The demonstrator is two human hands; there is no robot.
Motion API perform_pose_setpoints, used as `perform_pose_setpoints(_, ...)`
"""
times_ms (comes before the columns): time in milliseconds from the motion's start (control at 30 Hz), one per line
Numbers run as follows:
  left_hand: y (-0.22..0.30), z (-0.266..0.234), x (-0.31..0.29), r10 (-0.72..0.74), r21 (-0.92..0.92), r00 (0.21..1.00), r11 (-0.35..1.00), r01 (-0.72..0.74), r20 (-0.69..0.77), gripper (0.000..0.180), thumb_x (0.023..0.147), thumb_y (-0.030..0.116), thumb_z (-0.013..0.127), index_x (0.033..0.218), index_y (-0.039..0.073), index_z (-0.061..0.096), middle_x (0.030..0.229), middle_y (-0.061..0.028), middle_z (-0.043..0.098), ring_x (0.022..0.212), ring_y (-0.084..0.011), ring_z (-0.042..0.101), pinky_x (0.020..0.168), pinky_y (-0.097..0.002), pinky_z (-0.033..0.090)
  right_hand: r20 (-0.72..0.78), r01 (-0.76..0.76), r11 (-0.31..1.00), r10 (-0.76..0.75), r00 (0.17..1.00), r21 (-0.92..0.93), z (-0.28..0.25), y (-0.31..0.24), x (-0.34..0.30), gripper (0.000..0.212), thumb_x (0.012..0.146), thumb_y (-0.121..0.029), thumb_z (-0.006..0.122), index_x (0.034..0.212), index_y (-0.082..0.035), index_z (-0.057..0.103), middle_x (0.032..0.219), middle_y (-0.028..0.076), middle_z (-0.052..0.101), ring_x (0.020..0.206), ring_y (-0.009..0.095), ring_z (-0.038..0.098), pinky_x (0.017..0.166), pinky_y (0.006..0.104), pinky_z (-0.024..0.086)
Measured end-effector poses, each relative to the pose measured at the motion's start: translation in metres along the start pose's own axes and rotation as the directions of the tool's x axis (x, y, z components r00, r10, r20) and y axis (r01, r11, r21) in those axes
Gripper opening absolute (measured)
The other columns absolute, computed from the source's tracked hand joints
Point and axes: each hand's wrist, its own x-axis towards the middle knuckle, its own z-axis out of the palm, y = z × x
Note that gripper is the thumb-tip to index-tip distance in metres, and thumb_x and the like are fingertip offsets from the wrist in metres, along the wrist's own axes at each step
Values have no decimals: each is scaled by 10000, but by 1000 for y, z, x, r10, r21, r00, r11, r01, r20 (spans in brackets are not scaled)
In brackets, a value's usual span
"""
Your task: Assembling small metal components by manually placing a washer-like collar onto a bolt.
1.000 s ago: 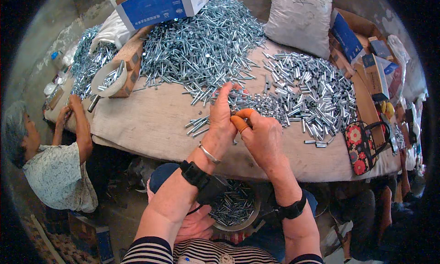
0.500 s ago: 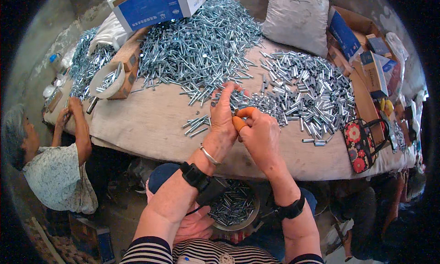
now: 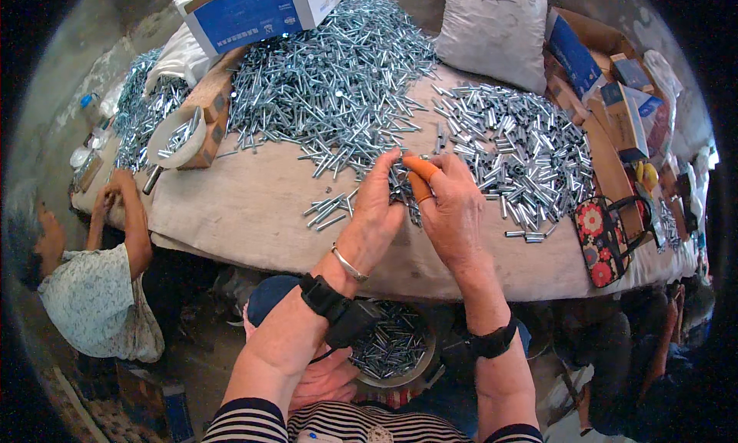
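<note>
Forearms angle inward over the near edge of the bench; left hand and right hand curl close together, whether gripping I cannot tell.

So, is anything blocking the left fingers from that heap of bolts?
Nothing visible does: the heap of bolts spreads toward the left hand's fingers, its loose near edge just beyond them. The blue box is at its far left.
</note>
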Motion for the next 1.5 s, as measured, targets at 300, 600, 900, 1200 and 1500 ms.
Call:
perform_pose_setpoints(300, 6, 7, -7, -10, 21, 1000, 1000, 10, -5, 142, 853, 138, 638, 938, 30, 599, 851, -93, 655, 778, -226, 642, 758, -361, 552, 3, -251, 878, 274, 962, 406, -7, 6, 8, 106, 845, -59, 639, 949, -44, 647, 824, 79, 642, 723, 183, 619, 634, 302, 488)
perform_pose_setpoints(600, 0, 29, -38, 104, 205, 994, 973, -108, 27, 171, 857, 135, 618, 966, 8, 584, 929, -123, 663, 861, -271, 666, 792, -400, 564, -34, -118, 967, 129, 991, 227, 1, 12, 4, 108, 846, -57, 648, 949, -35, 620, 822, 103, 616, 742, 225, 602, 649, 338, 472)
perform_pose_setpoints(900, 19, 33, -39, 241, 221, 967, 942, -253, 83, 142, 856, 115, 612, 909, -12, 577, 838, -126, 633, 813, -266, 637, 817, -392, 555, -16, -233, 939, 245, 969, 254, -8, 3, 1, 160, 851, -198, 685, 895, -51, 638, 728, 117, 638, 625, 278, 618, 562, 364, 465)
perform_pose_setpoints(1200, 33, 10, 0, 73, -219, 997, 974, -64, 34, 172, 850, 61, 647, 937, -34, 533, 852, -128, 609, 805, -244, 612, 831, -417, 561, 278, -356, 869, 268, 923, 344, 6, 1, -20, 191, 831, -221, 705, 872, -44, 647, 637, 111, 632, 548, 249, 611, 537, 348, 473)
perform_pose_setpoints(1500, 24, 9, -5, -58, -44, 993, 997, 62, 102, 128, 876, 102, 630, 924, -1, 572, 863, -129, 640, 835, -266, 649, 797, -396, 560, 30, -301, 781, 341, 939, 547, -18, -4, -6, 132, 842, -123, 686, 914, -20, 646, 707, 57, 650, 610, 110, 602, 584, 274, 481)
